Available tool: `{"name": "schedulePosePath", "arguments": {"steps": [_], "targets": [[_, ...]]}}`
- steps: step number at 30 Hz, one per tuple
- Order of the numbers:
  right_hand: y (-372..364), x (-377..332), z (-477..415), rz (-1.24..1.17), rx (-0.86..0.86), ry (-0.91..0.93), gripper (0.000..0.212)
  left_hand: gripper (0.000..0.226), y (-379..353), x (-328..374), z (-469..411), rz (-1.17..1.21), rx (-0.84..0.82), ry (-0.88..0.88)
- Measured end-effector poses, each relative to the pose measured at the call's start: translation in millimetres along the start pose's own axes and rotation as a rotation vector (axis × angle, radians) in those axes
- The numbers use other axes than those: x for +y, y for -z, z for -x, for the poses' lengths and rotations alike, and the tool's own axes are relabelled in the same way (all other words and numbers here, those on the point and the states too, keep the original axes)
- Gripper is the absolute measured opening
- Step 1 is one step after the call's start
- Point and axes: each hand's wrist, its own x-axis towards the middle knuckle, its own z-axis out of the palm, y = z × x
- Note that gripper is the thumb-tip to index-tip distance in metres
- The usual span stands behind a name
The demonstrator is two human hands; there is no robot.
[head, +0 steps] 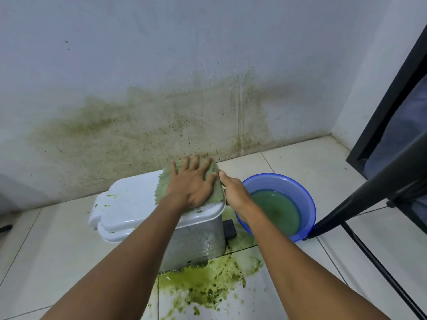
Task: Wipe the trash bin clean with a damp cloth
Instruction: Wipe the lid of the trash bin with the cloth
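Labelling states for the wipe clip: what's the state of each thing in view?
Bin: upright, lid shut, green specks on it.
Cloth: green-stained, flat on lid.
Left hand: open, pressing cloth.
Right hand: at lid's right edge, fingers hidden.
Basin: part full of greenish water.
Floor: green spill beside bin.
Wall: green-stained low down.

I'm crouched in the corner of a plain indoor room that looks like a home's utility or kitchen area. Pale square floor tiles (312, 162) with thin grout lines meet a white painted wall (138, 54) smeared with green splatter. A small white pedal trash bin (129, 204) stands on the floor, with a blue plastic basin (277, 179) of greenish water beside it.
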Motion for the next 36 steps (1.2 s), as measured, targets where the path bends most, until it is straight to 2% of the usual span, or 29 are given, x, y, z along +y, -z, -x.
{"name": "schedulePosePath", "arguments": {"steps": [3,6,10,13,17,20,22,26,29,33,36], "targets": [[-4.4,-1.4,1.9,0.014,-0.003,0.022,0.055,0.060,-3.9,0.6,13.5,-0.009,0.018,-0.081],[-4.8,-1.6,5.0,0.078,-0.019,0.039,0.060,0.063,-6.6,-28.6,38.5,0.021,0.032,-0.102],[-9.9,5.8,12.0,0.170,-0.096,0.111,0.056,0.064,-0.2,-70.0,49.0,0.022,0.035,0.071],[-7.1,8.9,15.0,0.172,-0.108,0.128,0.056,0.065,3.8,-62.1,27.9,0.010,0.006,0.153],[-3.2,7.6,3.9,0.097,-0.121,0.057,0.059,0.064,0.3,-20.4,8.9,0.020,-0.002,0.036],[4.6,7.8,0.6,-0.130,-0.107,-0.022,0.038,0.061,-1.1,-7.1,7.3,0.016,0.004,-0.091],[6.4,3.9,4.6,-0.183,-0.131,-0.031,0.033,0.060,1.6,-6.2,4.0,-0.001,-0.006,-0.112],[2.8,2.8,2.0,-0.179,-0.098,-0.045,0.045,0.058,1.0,6.2,12.2,-0.038,0.028,-0.096],[2.3,0.6,2.1,-0.193,-0.112,-0.071,0.057,0.059,-7.1,15.3,42.8,-0.037,0.084,-0.169],[4.3,1.4,4.0,-0.214,-0.126,-0.087,0.059,0.064,-12.0,-1.4,55.1,-0.063,0.067,-0.234],[5.0,1.1,4.9,-0.217,-0.130,-0.072,0.049,0.066,-6.2,-8.7,31.0,-0.016,0.055,-0.141]]}}
